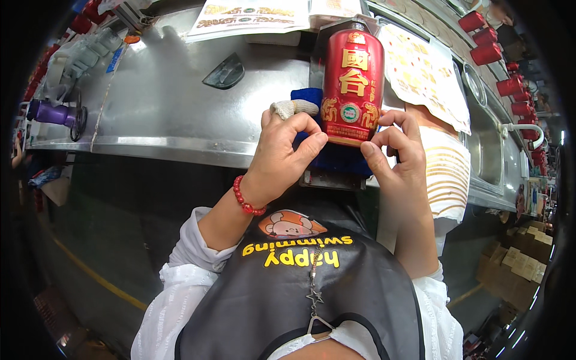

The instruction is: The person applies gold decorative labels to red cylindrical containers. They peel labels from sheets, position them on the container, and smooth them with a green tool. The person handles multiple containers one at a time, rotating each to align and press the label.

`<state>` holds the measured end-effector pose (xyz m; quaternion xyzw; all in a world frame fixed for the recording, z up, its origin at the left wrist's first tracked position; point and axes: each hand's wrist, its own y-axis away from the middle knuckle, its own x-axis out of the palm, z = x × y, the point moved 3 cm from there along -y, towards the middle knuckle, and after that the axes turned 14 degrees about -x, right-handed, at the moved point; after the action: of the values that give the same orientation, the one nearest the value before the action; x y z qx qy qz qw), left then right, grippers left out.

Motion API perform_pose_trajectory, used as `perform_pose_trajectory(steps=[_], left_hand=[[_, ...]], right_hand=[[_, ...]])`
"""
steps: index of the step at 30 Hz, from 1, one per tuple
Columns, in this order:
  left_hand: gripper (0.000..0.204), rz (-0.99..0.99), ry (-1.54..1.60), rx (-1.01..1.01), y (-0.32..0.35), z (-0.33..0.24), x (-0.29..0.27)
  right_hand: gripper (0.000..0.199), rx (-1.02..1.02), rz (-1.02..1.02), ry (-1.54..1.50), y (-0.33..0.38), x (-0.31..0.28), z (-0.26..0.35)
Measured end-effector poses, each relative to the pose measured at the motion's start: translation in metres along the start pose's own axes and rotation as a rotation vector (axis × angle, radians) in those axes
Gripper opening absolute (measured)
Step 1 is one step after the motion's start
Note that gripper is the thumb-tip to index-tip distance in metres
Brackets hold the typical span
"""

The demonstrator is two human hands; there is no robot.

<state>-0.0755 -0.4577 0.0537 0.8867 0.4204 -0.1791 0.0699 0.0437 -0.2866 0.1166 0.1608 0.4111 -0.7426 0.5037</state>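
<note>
A red bottle [354,84] with gold lettering and gold dragon-like figures lies on its back, neck pointing away from me. A thin gold band [350,141] runs along its base. My left hand [283,144] is closed, thumb and forefinger at the lower left edge of the bottle. A beige knitted cloth cover [294,108] sits at its curled fingers. My right hand [399,147] bends round the lower right corner, its thumb at the base and forefinger against the side. Blue cloth [309,96] lies beneath and beside the bottle.
Patterned decal sheets [423,72] and a sheet of curved gold bands [447,171] lie to the right, before a sink [487,144]. A dark scraper-like piece [224,72] rests on the steel table [174,90]. A purple flask [54,113] lies far left; red bottles [486,54] line the right.
</note>
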Motion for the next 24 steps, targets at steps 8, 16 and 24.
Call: perform_pose_trajectory(steps=[8, 16, 24], left_hand=[[0.019, 0.004, 0.033, -0.017, -0.003, 0.004, 0.002], [0.019, -0.173, -0.173, 0.105, -0.003, 0.016, -0.005], [0.078, -0.264, -0.513, 0.335, -0.002, -0.003, 0.003]], right_hand=[[0.016, -0.014, -0.015, -0.005, 0.002, 0.002, -0.009], [0.018, 0.037, 0.006, -0.047, 0.002, 0.002, -0.011], [0.017, -0.007, 0.013, -0.053, 0.002, 0.001, -0.014]])
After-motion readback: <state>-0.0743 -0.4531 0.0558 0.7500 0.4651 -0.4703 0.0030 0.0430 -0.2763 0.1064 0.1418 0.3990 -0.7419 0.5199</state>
